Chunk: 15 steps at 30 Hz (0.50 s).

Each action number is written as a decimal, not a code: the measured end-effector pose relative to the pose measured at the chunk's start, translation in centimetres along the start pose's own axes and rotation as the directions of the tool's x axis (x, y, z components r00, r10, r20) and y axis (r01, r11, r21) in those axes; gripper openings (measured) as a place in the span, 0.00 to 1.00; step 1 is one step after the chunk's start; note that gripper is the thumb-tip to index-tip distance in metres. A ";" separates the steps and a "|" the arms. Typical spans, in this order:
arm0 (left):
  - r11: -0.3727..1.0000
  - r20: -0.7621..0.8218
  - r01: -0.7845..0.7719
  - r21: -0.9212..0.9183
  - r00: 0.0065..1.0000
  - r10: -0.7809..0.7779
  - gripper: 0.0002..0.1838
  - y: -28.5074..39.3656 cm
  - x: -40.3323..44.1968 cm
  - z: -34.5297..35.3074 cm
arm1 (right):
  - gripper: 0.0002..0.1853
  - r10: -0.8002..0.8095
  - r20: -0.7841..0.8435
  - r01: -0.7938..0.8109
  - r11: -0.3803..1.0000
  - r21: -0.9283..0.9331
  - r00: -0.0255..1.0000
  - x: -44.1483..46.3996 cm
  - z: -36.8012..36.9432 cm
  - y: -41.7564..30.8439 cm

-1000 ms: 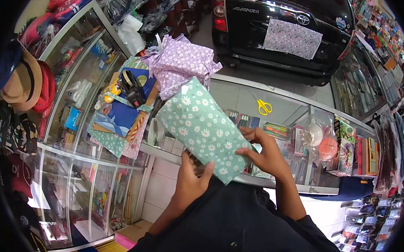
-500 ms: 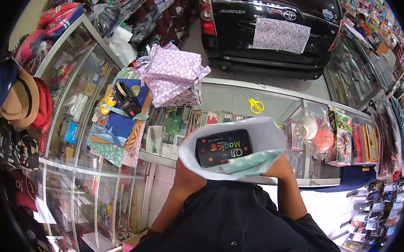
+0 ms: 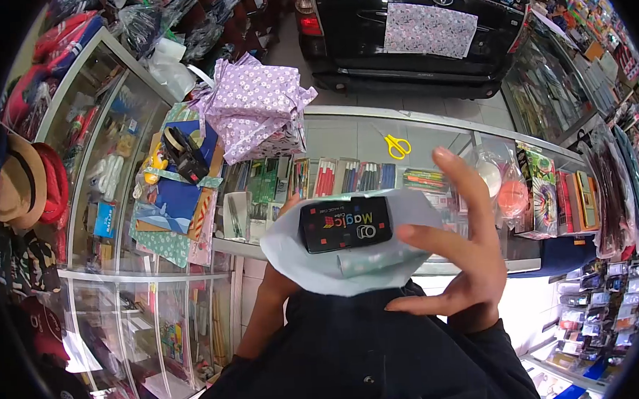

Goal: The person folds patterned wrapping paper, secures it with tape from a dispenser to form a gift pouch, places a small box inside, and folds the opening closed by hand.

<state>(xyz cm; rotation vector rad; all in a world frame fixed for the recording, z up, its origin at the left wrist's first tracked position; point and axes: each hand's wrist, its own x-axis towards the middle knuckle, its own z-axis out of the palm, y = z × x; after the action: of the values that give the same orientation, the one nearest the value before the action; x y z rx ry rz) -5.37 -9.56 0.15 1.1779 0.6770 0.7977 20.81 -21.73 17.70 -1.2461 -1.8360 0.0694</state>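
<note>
A sheet of wrapping paper [image 3: 293, 257], pale inside with green floral parts showing, curves up around a black Magic Cube box [image 3: 346, 225]. My left hand [image 3: 280, 282] grips the paper's left side from beneath; most of its fingers are hidden behind it. Over the paper's right end, my right hand [image 3: 471, 256] is raised with fingers spread, holding nothing. A green patterned flap [image 3: 380, 261] lies inside the paper, in front of the box.
On the glass counter [image 3: 352, 136] lie yellow scissors [image 3: 398, 147]. Parcels in purple floral paper [image 3: 257, 105] are stacked to their left. A black tape dispenser [image 3: 184, 156] rests on papers at the left. Bagged goods [image 3: 503, 190] stand at the right; a black car [image 3: 413, 50] is beyond.
My right hand has let go of the paper's right side and lifted, fingers spreading. The paper has opened wider and shifted slightly left; the green edge has dropped inward.
</note>
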 end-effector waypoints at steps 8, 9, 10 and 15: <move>0.837 0.147 -0.450 0.311 0.893 0.425 0.38 -0.5 1.3 0.2 | 0.15 -0.156 0.341 0.179 0.983 -0.038 0.927 3.5 -0.5 -0.8; 0.964 0.247 -0.263 -0.032 0.933 0.262 0.37 0.8 1.8 0.4 | 0.11 -0.157 0.328 0.180 0.983 -0.042 0.931 3.8 -0.5 -1.1; 0.941 0.391 0.007 -0.339 0.910 0.134 0.37 2.2 2.2 0.7 | 0.11 -0.156 0.329 0.180 0.983 -0.043 0.931 3.9 -0.4 -1.2; 0.983 0.240 -0.178 -0.038 0.953 0.182 0.55 7.5 0.8 3.4 | 0.14 -0.105 0.176 0.109 0.994 -0.017 0.979 3.7 0.5 -0.5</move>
<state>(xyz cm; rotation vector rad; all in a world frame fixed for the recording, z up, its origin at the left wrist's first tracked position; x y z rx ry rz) -3.55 -9.35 8.19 1.3109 0.3637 0.7922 19.73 -18.91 19.95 -1.1882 -2.0585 0.0981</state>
